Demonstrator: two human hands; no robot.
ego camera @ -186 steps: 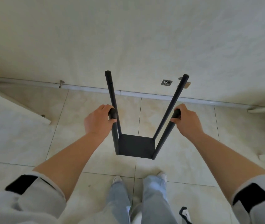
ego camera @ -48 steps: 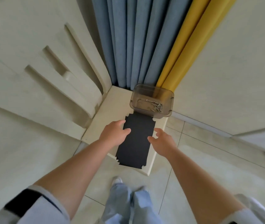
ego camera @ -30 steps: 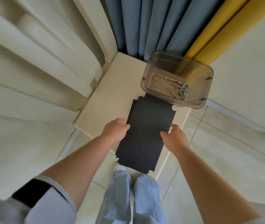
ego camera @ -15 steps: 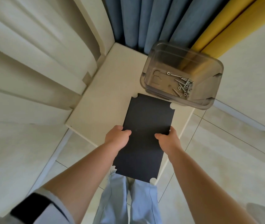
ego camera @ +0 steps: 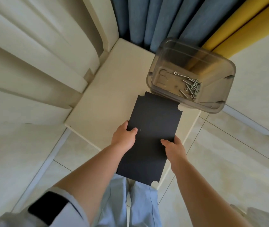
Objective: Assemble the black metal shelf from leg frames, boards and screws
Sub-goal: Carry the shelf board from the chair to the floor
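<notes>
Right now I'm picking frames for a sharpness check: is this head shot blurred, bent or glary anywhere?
Head view: wide-angle bending curves the cream panels at left and the curtains; the plastic box has a smeared far rim, but its screws read clearly; the black board is matte, without glare, its edges crisp; both hands, left and right, look sharp; light is soft and even.

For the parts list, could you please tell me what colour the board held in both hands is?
The board is plain matte black, shown clearly in the head view.
</notes>
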